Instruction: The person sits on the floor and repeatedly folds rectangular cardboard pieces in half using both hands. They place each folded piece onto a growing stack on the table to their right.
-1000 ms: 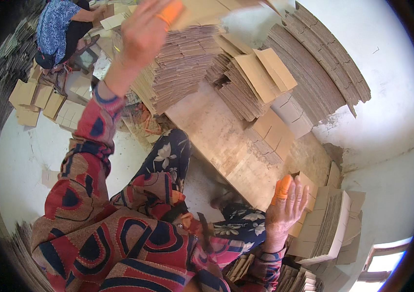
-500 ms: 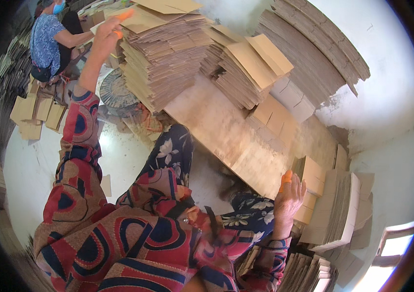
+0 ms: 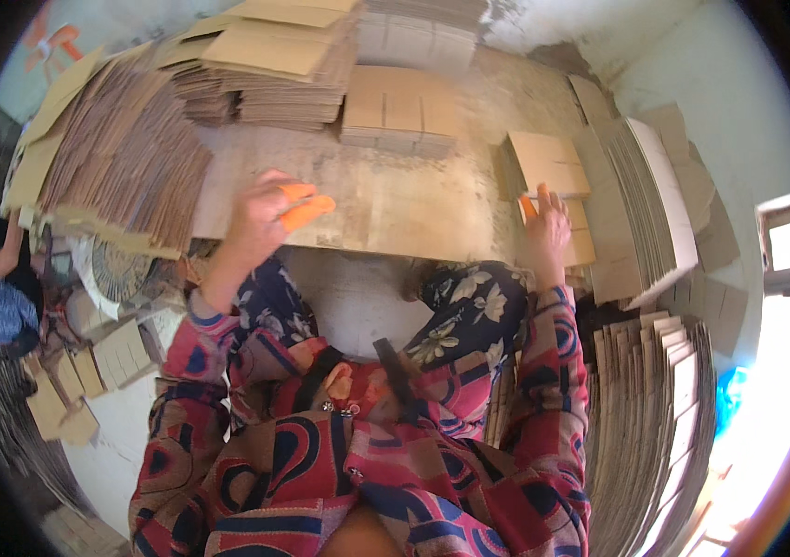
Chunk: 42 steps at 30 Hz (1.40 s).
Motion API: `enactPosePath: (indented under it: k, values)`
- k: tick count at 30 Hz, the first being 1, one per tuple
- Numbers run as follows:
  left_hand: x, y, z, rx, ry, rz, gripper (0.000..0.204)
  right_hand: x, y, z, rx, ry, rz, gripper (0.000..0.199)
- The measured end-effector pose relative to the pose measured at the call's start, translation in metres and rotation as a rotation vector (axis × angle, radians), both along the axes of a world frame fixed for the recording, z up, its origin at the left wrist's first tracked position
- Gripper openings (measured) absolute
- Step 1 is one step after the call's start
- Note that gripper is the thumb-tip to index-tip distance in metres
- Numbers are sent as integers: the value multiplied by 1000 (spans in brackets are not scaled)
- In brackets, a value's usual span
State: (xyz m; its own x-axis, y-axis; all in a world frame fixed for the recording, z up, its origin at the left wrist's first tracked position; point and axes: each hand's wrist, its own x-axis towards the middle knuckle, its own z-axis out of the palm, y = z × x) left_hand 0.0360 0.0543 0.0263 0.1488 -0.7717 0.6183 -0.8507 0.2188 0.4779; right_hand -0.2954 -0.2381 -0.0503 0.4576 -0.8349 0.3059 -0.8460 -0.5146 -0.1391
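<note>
My left hand (image 3: 269, 209), slightly blurred, is raised over the near edge of the low wooden board (image 3: 320, 209). It holds nothing, and its thumb and a finger, both in orange finger covers (image 3: 306, 215), point right and stand a little apart. On the right, my right hand (image 3: 548, 227) is over a small stack of flat brown cardboard pieces (image 3: 548, 162), its fingers stretched out and seemingly empty. Orange covers show on its fingers too. Whether it touches the stack I cannot tell.
Tall cardboard stacks (image 3: 125, 148) stand at the board's left, with a lower creased stack (image 3: 399, 107) at the back. Upright bundles (image 3: 641, 204) lean at the right, more (image 3: 646, 408) beside my right arm. A co-worker (image 3: 0, 292) in blue sits far left.
My left hand has come down from the tall stack at the upper left to the board's near edge. The view has turned right. My right hand stays by the small stack.
</note>
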Motion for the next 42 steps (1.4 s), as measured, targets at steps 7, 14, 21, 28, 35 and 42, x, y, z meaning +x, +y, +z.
enactPosePath:
  k: [7,14,21,28,35,42]
  values:
    - [-18,-103,-70,149,-35,182,39,42,-37,-25,38,176,-222,87]
    - [2,-186,-97,246,-271,275,57,52,-85,-97,-108,630,-219,54]
    - [31,-230,-129,494,-375,274,53,38,-83,-36,20,181,165,29]
    - [37,-246,-141,533,-548,95,33,14,-104,-13,136,125,141,14]
    - [13,-228,-162,430,-859,203,35,23,-102,-20,68,175,125,9]
    - [20,-239,-150,276,-512,47,16,17,-105,-15,73,161,106,12]
